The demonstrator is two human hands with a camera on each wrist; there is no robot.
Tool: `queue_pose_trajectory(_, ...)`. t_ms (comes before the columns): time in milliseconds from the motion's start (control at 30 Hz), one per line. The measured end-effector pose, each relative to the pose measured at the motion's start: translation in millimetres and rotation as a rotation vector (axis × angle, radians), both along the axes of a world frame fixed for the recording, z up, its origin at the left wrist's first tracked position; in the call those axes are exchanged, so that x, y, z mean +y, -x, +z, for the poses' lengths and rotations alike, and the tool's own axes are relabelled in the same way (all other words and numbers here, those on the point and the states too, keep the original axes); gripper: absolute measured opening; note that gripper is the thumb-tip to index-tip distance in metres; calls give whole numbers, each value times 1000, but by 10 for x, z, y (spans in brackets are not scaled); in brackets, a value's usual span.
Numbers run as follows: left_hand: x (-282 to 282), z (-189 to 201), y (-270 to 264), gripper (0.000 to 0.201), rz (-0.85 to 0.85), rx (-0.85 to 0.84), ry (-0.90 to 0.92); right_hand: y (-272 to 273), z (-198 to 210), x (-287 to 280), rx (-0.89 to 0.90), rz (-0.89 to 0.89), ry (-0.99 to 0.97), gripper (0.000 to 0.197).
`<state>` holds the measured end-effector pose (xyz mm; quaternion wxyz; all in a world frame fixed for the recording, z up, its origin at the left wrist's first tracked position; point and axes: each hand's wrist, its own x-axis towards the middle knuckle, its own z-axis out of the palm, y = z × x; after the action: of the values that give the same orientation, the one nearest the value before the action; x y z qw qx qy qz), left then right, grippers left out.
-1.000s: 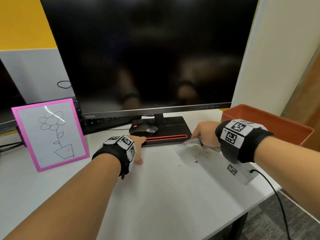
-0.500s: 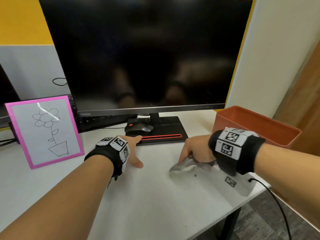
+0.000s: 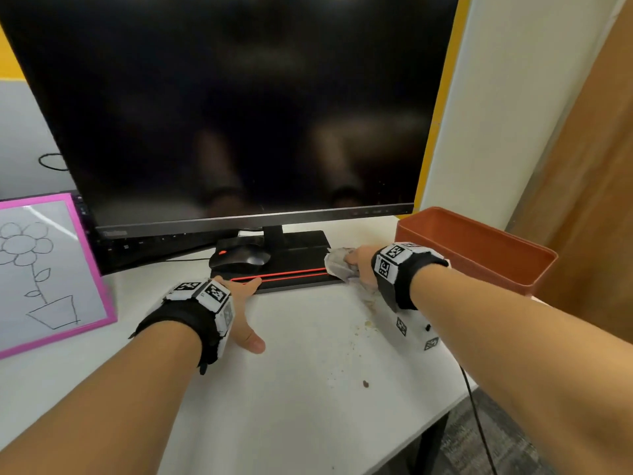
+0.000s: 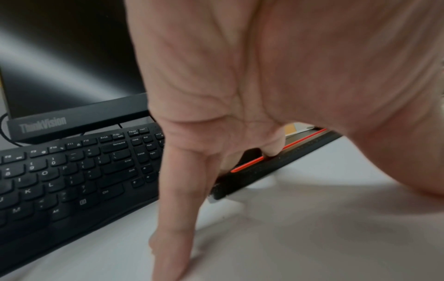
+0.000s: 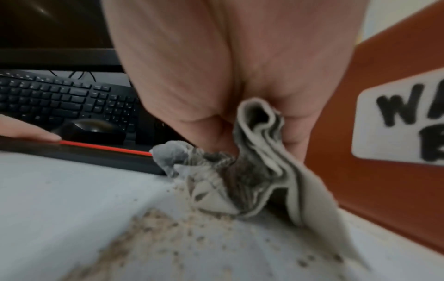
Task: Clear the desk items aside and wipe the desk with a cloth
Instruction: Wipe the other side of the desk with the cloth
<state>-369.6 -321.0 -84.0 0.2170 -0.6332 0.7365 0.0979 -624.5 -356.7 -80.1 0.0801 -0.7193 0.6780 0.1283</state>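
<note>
My right hand (image 3: pixel 356 265) grips a bunched grey cloth (image 3: pixel 337 264) against the white desk (image 3: pixel 291 389), at the right front corner of the black monitor base (image 3: pixel 301 248). The right wrist view shows the cloth (image 5: pixel 264 171) folded between my fingers (image 5: pixel 216 95), with brown crumbs (image 5: pixel 168 228) scattered in front of it. More crumbs (image 3: pixel 364 329) lie behind that wrist. My left hand (image 3: pixel 239 303) rests flat on the desk and holds nothing. Its fingers (image 4: pixel 192 161) are straight, and one fingertip touches the base's red stripe (image 4: pixel 264 157).
A black mouse (image 3: pixel 243 257) sits on the monitor base and a black keyboard (image 4: pixel 72 180) lies under the monitor (image 3: pixel 239 114). An orange bin (image 3: pixel 479 255) stands close to the right of my right hand. A pink-framed whiteboard (image 3: pixel 44 272) leans at the left. A black cable (image 3: pixel 476 423) hangs off the desk's right edge.
My right hand dragged the cloth toward me, then pushed it back up to the corner of the monitor base. The left hand stayed in place on the desk.
</note>
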Motion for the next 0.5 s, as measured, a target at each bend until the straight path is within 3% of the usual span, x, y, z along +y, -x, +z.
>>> queue_pose_trajectory(67,22,18,2,129,-5,2,5,17,45,130,24,23,-14,38)
queue_pose_trajectory(200,67,12,-11,128,3,27,19,-6,26,637,-67,72,-1,51)
queue_pose_trajectory(367,258,-5,10,109,-18,59,66,-293,-45,1321,-95,236,-32,48)
queue_pose_trajectory(500,413,-51,-100,103,-11,112,76,-200,305,1192,-274,39,56,31)
